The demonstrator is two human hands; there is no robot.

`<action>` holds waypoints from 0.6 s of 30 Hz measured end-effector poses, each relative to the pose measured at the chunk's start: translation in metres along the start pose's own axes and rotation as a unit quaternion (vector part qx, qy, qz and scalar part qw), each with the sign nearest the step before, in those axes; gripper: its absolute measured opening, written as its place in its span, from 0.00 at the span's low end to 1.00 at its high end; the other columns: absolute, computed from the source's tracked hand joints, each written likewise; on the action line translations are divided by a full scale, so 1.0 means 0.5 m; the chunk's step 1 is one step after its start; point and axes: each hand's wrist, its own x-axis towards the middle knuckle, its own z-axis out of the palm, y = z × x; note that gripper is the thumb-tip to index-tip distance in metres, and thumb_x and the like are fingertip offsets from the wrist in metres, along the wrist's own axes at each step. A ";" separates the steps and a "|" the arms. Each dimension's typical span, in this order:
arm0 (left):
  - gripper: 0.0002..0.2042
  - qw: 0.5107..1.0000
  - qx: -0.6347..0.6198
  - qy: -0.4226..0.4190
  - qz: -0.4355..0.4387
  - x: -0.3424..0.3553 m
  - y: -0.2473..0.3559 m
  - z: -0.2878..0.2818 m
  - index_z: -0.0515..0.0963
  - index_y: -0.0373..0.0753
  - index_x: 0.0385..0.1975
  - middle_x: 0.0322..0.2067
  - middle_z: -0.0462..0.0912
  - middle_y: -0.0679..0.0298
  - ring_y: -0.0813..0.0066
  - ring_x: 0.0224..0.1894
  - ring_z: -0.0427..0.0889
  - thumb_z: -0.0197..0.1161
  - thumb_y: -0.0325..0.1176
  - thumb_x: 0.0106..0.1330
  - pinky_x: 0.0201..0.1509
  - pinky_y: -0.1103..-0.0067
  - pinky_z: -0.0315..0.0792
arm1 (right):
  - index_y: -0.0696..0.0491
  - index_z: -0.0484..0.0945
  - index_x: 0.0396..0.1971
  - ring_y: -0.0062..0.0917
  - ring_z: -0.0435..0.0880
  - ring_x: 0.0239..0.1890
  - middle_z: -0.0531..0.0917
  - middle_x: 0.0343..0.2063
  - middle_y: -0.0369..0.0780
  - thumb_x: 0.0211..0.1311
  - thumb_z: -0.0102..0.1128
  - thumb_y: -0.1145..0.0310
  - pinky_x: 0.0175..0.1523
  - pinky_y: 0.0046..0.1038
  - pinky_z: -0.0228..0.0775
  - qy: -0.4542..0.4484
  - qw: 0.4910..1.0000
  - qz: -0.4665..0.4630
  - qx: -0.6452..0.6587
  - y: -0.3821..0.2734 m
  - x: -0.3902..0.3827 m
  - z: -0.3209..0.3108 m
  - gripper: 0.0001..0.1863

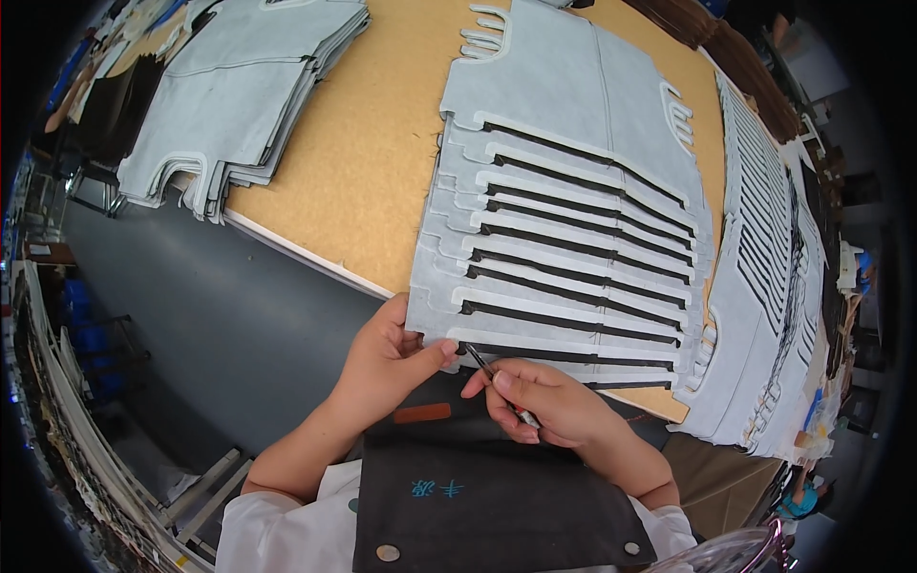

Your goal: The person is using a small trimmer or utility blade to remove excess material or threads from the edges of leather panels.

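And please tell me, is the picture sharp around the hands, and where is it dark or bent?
Head view: the left hand, right hand and grey panels look sharp and fairly evenly lit; the head view's corners fall to black, the background at its right rim is dim, and the pale layers at lower left curve along the rim.

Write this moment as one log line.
left hand: pinches fanned grey panels | right hand: holds slim dark tool, tip near black strip | nearby: grey stack, tan tabletop

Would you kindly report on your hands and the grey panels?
Left hand pinching edge of grey panels; right hand holding slim tool, tip by a black strip; no visible obstruction.
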 end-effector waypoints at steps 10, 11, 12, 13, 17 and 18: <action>0.20 0.999 0.005 -0.032 -0.012 0.009 0.007 -0.015 0.64 0.34 0.51 0.38 0.78 0.64 0.83 0.36 0.77 0.59 0.21 0.60 0.41 0.84 0.73 | 0.58 0.70 0.42 0.09 0.56 0.14 0.61 0.16 0.28 0.71 0.40 0.58 0.18 0.13 0.47 0.016 1.000 -0.007 -0.010 -0.010 0.010 0.008 0.17; 0.20 0.999 0.008 -0.035 -0.012 0.010 0.008 -0.015 0.64 0.34 0.51 0.38 0.78 0.64 0.83 0.36 0.77 0.59 0.21 0.60 0.41 0.84 0.73 | 0.58 0.70 0.41 0.09 0.55 0.14 0.61 0.16 0.28 0.71 0.40 0.58 0.18 0.12 0.47 0.017 1.000 -0.009 -0.014 -0.009 0.011 0.007 0.17; 0.19 0.999 0.010 -0.039 -0.012 0.010 0.009 -0.015 0.64 0.34 0.51 0.38 0.78 0.64 0.84 0.36 0.77 0.59 0.21 0.60 0.40 0.84 0.73 | 0.58 0.70 0.41 0.08 0.55 0.14 0.61 0.16 0.28 0.71 0.40 0.58 0.18 0.12 0.47 0.018 1.000 -0.010 -0.018 -0.008 0.012 0.006 0.17; 0.19 0.999 0.011 -0.039 -0.012 0.011 0.009 -0.015 0.64 0.34 0.51 0.38 0.78 0.64 0.84 0.36 0.77 0.59 0.21 0.60 0.40 0.84 0.73 | 0.58 0.70 0.41 0.08 0.55 0.14 0.61 0.16 0.28 0.71 0.40 0.58 0.18 0.12 0.47 0.018 1.000 -0.010 -0.017 -0.008 0.013 0.005 0.17; 0.20 0.999 0.015 -0.043 -0.009 0.013 0.008 -0.019 0.64 0.34 0.51 0.39 0.78 0.64 0.83 0.36 0.77 0.59 0.21 0.60 0.40 0.84 0.74 | 0.58 0.70 0.40 0.08 0.55 0.14 0.61 0.16 0.28 0.72 0.39 0.58 0.18 0.13 0.46 0.017 1.000 -0.014 -0.022 -0.005 0.015 0.004 0.17; 0.20 0.999 0.015 -0.046 -0.008 0.013 0.007 -0.019 0.64 0.34 0.51 0.39 0.78 0.64 0.83 0.36 0.77 0.59 0.21 0.60 0.40 0.84 0.74 | 0.58 0.70 0.40 0.09 0.54 0.14 0.61 0.16 0.28 0.72 0.39 0.59 0.18 0.13 0.46 0.019 0.999 -0.012 -0.026 -0.005 0.015 0.004 0.17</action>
